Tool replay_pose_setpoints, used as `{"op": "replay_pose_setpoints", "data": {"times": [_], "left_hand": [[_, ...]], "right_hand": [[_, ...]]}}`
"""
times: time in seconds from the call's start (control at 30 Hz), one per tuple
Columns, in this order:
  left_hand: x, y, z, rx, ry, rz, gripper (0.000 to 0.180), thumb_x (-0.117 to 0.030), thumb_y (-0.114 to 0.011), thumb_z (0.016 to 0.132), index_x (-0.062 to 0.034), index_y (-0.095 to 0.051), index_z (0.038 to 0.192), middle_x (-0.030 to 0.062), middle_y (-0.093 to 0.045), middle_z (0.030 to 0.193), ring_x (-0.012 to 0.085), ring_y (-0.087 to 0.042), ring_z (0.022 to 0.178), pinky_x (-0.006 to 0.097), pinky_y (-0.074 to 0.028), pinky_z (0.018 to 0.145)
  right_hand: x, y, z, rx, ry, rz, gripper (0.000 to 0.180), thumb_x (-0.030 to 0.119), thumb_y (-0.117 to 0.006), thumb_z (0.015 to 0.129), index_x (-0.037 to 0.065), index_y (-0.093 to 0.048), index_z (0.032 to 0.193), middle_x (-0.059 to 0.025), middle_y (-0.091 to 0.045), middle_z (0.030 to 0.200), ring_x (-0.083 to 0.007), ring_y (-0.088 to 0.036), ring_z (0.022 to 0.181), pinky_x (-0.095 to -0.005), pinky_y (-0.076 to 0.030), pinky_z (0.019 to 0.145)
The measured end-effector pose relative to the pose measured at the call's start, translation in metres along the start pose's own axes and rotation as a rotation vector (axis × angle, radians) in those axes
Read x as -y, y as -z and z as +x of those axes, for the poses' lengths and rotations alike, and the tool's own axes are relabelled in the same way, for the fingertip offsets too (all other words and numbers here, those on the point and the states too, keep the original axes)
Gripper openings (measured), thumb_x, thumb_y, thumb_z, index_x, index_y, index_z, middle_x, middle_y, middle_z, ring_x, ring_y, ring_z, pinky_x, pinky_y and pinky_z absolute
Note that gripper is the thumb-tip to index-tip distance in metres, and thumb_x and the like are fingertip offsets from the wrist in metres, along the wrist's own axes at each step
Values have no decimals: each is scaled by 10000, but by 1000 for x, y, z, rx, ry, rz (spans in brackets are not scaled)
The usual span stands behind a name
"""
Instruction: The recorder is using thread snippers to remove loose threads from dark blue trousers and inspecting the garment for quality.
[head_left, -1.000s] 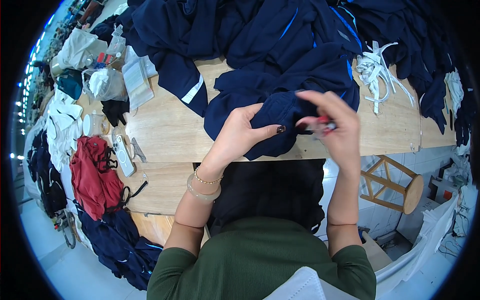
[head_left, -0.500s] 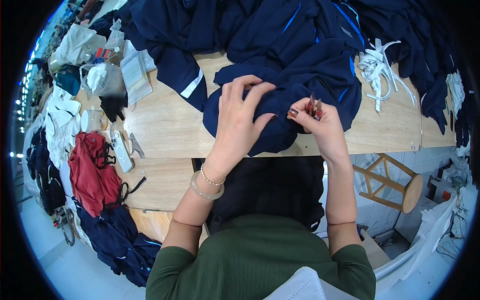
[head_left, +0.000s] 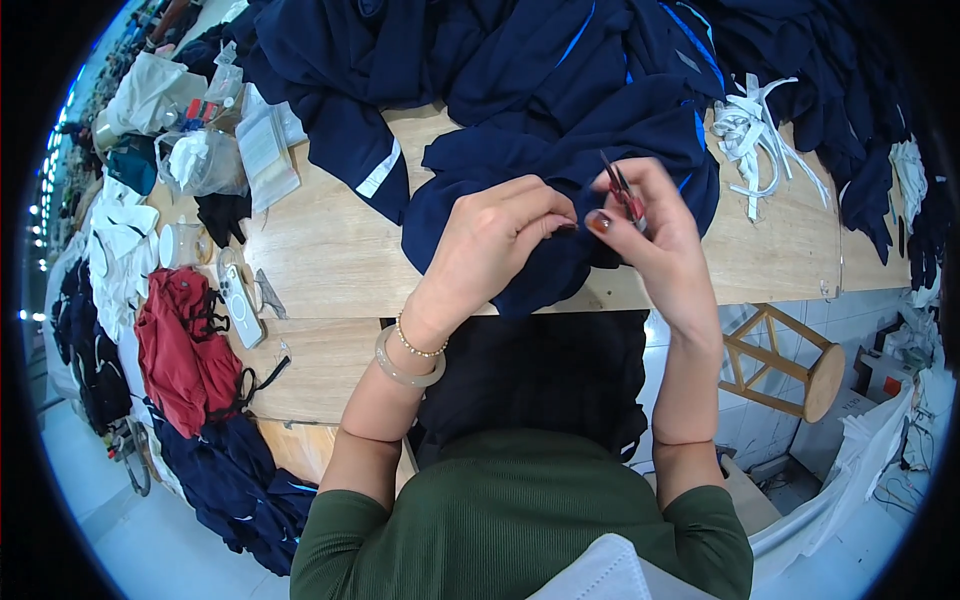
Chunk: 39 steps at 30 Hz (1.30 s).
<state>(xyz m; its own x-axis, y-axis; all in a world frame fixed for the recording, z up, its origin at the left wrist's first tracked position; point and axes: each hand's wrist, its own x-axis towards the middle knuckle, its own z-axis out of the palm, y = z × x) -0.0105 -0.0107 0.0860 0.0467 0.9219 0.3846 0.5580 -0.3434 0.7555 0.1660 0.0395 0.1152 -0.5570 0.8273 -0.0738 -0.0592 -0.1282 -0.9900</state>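
Observation:
A navy garment (head_left: 460,160) with light blue piping lies bunched at the table's near edge. Over its middle is my left hand (head_left: 500,225), thumb and fingers pinched together; whatever they grip is too small to make out. Just to the right, my right hand (head_left: 665,230) is closed around small thread snips (head_left: 634,206) with dark red handles. Their narrow dark blades point up and to the left, away from my body. The right fingers hide part of the handles, and the hand is slightly blurred.
More navy garments (head_left: 400,50) are heaped at the back. White strips (head_left: 750,130) lie at the right. On the left are a phone (head_left: 241,305), a red bag (head_left: 185,350) and plastic bags (head_left: 205,160). A wooden stool (head_left: 822,382) stands below the table's right side.
My left fingers have closed from a loose spread into a pinch, shifting right. My right hand has turned, showing the snips' blades more clearly.

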Motion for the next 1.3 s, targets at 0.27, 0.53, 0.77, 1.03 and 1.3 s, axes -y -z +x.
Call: {"op": "replay_pose_setpoints", "data": {"times": [0.27, 0.53, 0.77, 1.03, 1.3], "left_hand": [[0, 0, 5, -20, 129, -129, 38, 42, -612, 825, 16, -637, 812, 48, -623, 753, 97, -584, 600, 200, -455, 552], [4, -2, 9, -70, 135, -159, 60, 37, -598, 835, 13, -654, 835, 43, -638, 755, 77, -566, 595, 192, -438, 539], [4, -3, 9, -75, 131, -149, 53, 28, -606, 834, 10, -655, 836, 47, -642, 756, 81, -565, 587, 192, -436, 535], [4, -5, 8, -74, 132, -145, 38, 15, -616, 834, 11, -654, 829, 46, -651, 762, 79, -564, 588, 195, -436, 534], [4, -6, 8, -88, 149, -153, 37, 23, -616, 831, 15, -649, 817, 49, -655, 761, 79, -561, 583, 191, -432, 528]], "right_hand": [[-15, 21, -26, -303, 207, -473, 201, 107, -702, 823, -5, -536, 805, -41, -552, 706, -97, -505, 664, -245, -395, 589], [-14, 5, -15, -308, 329, -864, 253, 124, -760, 719, -2, -544, 760, -81, -556, 692, -215, -537, 622, -299, -413, 557], [-9, -1, -14, -291, 334, -1033, 277, 190, -757, 717, 29, -534, 744, -61, -556, 683, -213, -537, 622, -312, -413, 545], [-8, -3, -14, -286, 316, -1067, 276, 194, -757, 718, 34, -533, 738, -59, -555, 677, -215, -541, 622, -315, -412, 542], [-7, -3, -14, -258, 350, -1113, 263, 175, -762, 714, 50, -532, 741, -50, -558, 670, -205, -542, 618, -312, -411, 531]]}}
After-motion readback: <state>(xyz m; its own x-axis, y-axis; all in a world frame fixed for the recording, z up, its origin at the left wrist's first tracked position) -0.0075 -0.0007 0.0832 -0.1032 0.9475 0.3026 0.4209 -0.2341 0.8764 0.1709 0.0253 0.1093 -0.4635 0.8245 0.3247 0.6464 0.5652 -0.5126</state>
